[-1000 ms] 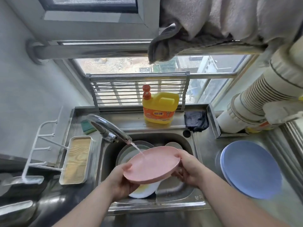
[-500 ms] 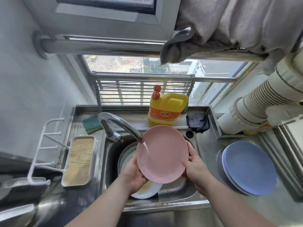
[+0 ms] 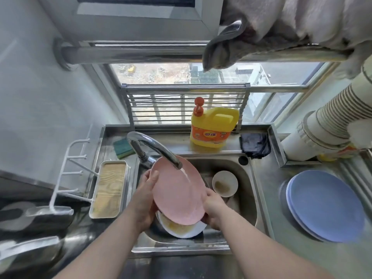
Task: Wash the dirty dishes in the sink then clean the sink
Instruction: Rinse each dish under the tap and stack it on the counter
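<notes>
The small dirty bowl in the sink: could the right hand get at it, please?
Probably yes: the small bowl lies uncovered just beyond the right hand, but that hand grips the pink plate and must release it first.

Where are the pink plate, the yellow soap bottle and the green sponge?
pink plate [image 3: 177, 190], head view, middle of its face under the water stream.
yellow soap bottle [image 3: 215, 121], head view, upper yellow body.
green sponge [image 3: 122, 148], head view, its top surface.

Both hands, left hand [image 3: 145, 195] and right hand [image 3: 213, 208], hold pink plate [image 3: 177, 190] under faucet [image 3: 155, 150].
</notes>
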